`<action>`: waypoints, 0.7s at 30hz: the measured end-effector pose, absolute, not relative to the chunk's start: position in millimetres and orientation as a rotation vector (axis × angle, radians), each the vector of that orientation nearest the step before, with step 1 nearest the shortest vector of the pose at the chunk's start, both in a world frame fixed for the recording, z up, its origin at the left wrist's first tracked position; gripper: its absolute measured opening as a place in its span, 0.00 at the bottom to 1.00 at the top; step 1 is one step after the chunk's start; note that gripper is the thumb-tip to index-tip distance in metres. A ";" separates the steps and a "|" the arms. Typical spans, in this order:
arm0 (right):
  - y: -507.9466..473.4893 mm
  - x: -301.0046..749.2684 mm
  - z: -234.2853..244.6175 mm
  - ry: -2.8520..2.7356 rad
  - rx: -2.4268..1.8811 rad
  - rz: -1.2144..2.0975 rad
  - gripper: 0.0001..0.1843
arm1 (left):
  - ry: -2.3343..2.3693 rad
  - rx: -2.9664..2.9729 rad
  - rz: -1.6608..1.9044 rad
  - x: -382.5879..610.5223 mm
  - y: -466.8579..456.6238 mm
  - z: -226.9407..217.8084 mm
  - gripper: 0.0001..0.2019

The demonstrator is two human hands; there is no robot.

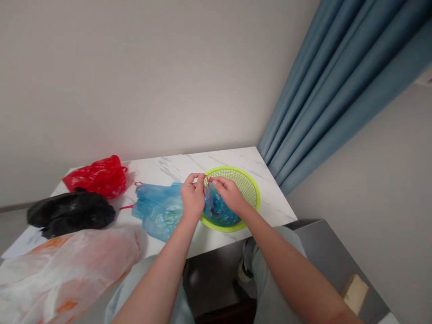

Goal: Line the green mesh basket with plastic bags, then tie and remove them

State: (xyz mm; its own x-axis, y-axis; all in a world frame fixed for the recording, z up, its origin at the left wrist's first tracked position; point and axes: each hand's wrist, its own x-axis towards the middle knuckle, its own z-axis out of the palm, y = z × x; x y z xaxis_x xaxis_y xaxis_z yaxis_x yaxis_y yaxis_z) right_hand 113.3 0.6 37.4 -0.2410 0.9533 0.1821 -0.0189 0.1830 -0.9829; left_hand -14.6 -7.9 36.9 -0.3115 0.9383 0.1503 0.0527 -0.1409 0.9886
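My left hand (pixel 193 195) and my right hand (pixel 228 192) meet over the near left rim of a lime-green mesh basket (pixel 248 186) on the white marble table (pixel 168 167). Both hands pinch the thin red drawstring (pixel 207 179) of a folded blue plastic bag (pixel 219 211) that lies in the basket. Fingers of both hands are closed on the string. A second blue plastic bag (pixel 157 209) with red strings lies flat on the table just left of my left hand.
A red plastic bag (pixel 97 176) sits at the table's far left, a black bag (pixel 69 212) in front of it, and a white-and-orange bag (pixel 64 265) at the near left edge. Blue curtains (pixel 337 85) hang at the right. My knees are below the table edge.
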 end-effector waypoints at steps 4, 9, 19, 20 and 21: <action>2.6 101.6 32.4 -1.469 -0.925 1.256 0.08 | 1.400 1.273 1.479 -12.7 -9.8 39.5 0.13; 9.6 99.1 30.2 -1.304 -0.942 1.222 0.09 | 1.365 1.339 1.418 -14.8 -8.8 39.0 0.11; 17.9 108.0 37.5 -1.049 -0.973 1.155 0.10 | 1.436 1.824 1.116 -21.6 -0.6 36.5 0.15; 17.6 107.2 37.9 -1.054 -0.961 1.172 0.11 | 1.395 1.835 1.144 -20.8 -0.5 37.4 0.15; 17.1 106.4 38.0 -1.062 -0.946 1.195 0.12 | 1.348 1.846 1.179 -19.8 -0.6 38.2 0.16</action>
